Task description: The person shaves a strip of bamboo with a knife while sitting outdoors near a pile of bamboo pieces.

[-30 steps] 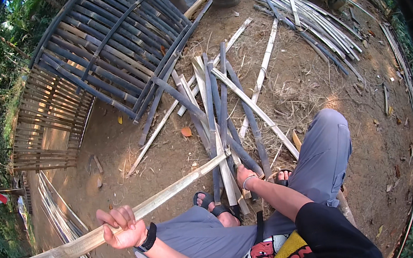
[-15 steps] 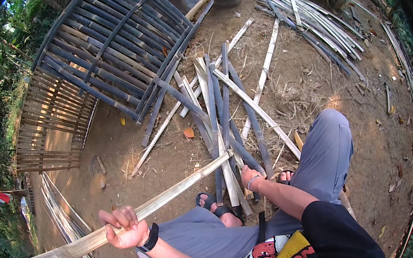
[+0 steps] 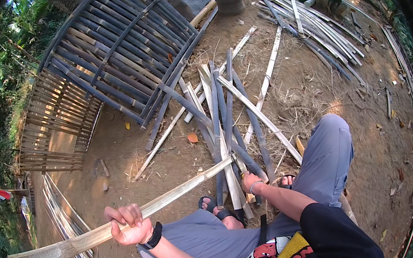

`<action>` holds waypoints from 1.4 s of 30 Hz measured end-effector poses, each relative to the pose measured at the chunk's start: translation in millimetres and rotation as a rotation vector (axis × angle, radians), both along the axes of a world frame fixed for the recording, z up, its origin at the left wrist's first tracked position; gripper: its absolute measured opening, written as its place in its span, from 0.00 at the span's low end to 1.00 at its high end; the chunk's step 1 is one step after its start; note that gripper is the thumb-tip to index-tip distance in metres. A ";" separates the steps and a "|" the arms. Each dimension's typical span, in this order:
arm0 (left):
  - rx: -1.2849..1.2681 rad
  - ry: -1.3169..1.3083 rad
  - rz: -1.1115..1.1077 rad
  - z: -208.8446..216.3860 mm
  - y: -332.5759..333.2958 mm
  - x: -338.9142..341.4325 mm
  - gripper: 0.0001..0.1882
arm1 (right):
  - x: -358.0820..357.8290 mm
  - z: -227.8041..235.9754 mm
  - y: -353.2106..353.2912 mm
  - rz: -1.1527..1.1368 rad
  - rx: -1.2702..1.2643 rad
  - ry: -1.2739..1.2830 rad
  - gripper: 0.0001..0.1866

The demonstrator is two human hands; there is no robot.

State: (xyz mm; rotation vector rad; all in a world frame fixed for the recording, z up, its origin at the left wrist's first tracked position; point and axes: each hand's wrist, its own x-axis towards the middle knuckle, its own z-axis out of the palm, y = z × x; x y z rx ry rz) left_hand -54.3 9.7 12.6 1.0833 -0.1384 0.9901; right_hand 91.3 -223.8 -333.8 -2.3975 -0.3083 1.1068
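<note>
A long, pale split bamboo strip (image 3: 182, 186) slants across in front of me, its wide end at the lower left and its narrow end near my right hand. My left hand (image 3: 130, 226), with a black band at the wrist, has its fingers curled round the strip. Beside the narrow end, my right hand (image 3: 252, 179) is closed in a fist. What it grips is mostly hidden by the fingers and is too small to name. Just beyond, dark and pale bamboo strips (image 3: 219, 112) lie crossed in a loose heap between my feet.
A dark bamboo slatted frame (image 3: 122, 51) stands at the upper left, beside a lighter slatted panel (image 3: 53, 122). More strips lie in a bundle (image 3: 315, 25) at the far right and another pile (image 3: 68, 218) at the left. A dark, squat container (image 3: 228, 0) stands at the back.
The view has shifted slightly. Relative to my feet, the strip's narrow end sits a little lower, and my left fingers lie closer around the strip. My right fist has hardly moved.
</note>
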 end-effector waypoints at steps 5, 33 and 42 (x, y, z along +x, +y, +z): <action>0.045 -0.081 0.020 13.2 2.8 -29.3 0.15 | 40.1 93.9 16.1 -0.044 0.326 -0.300 0.21; -0.156 -0.316 0.218 6.2 35.6 -79.6 0.12 | 211.9 212.2 -70.9 0.000 0.400 -0.508 0.17; -0.193 -0.309 0.260 8.9 34.1 -85.5 0.12 | 206.7 210.9 -58.1 -0.080 0.446 -0.496 0.16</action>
